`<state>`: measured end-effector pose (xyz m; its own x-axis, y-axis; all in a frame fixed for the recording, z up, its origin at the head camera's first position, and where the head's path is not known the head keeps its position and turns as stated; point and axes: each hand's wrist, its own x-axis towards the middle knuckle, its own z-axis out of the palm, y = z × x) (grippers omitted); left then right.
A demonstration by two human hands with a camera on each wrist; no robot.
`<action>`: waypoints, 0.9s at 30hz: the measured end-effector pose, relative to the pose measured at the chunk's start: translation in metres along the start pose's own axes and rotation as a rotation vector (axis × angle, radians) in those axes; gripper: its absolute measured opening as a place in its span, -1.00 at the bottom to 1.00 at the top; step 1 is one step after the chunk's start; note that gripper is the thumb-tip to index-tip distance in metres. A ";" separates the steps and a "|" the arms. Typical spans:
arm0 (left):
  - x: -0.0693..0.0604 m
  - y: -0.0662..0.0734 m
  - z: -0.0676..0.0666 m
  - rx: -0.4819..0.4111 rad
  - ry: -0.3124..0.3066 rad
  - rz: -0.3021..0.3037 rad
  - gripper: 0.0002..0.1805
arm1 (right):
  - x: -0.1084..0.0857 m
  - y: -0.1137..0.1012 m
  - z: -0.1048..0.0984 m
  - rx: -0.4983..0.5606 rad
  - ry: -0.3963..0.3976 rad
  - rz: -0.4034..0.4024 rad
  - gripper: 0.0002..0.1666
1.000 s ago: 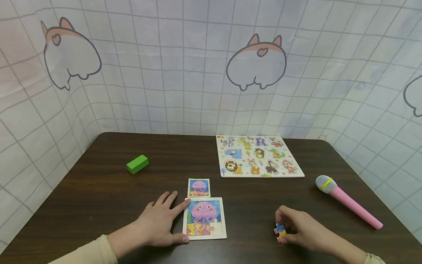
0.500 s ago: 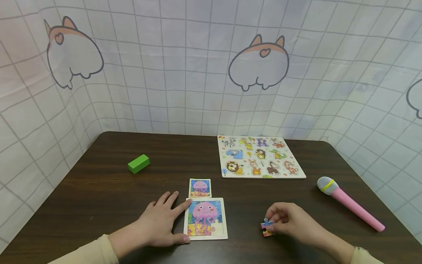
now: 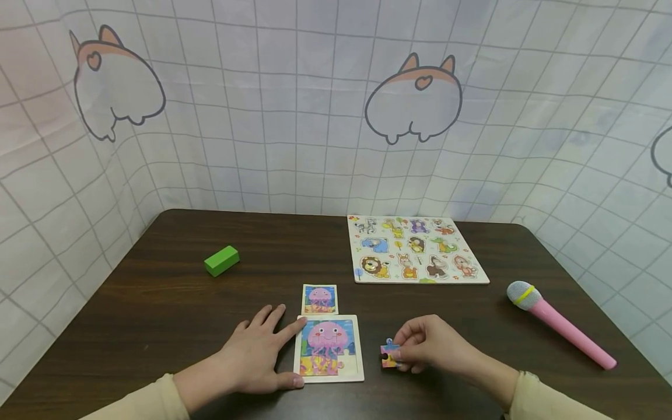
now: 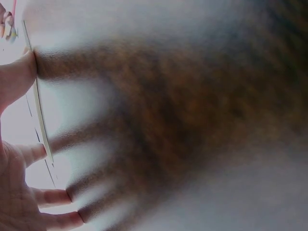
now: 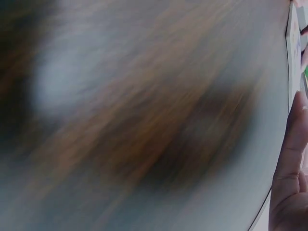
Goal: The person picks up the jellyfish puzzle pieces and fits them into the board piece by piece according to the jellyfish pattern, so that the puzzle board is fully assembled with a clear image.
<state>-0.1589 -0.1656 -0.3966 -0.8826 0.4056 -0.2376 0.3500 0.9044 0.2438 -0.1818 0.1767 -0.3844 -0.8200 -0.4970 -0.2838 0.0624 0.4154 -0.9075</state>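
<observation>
A framed jigsaw puzzle [image 3: 328, 380] with a pink jellyfish lies on the table, its lower right corner bare of a piece. My left hand [image 3: 255, 356] rests flat beside it, fingers spread, with thumb and index finger touching the frame's left edge. In the left wrist view that hand [image 4: 19, 192] shows at the left. Between thumb and fingers my right hand [image 3: 427, 347] pinches a blue, pink and yellow puzzle piece [image 3: 388, 353], just right of the frame. A small jellyfish picture card [image 3: 320, 299] lies directly behind the frame.
A white animal puzzle board [image 3: 420, 277] lies at the back right of the dark table [image 3: 273, 245]. A pink toy microphone [image 3: 567, 329] lies near the right edge. A green block [image 3: 221, 261] sits at the back left. A grid-patterned cloth [image 3: 294, 146] stands behind.
My right hand has moved left with the puzzle piece, from well right of the frame to close beside it. The left hand stays in place on the frame's edge.
</observation>
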 end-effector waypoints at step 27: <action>-0.001 0.000 0.001 0.003 0.007 0.006 0.10 | 0.037 -0.026 0.055 -0.120 -0.001 0.044 -0.81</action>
<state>-0.1578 -0.1662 -0.3970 -0.8827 0.4102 -0.2292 0.3564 0.9024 0.2424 -0.1826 0.1058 -0.3879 -0.8175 -0.4771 -0.3226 0.0293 0.5249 -0.8506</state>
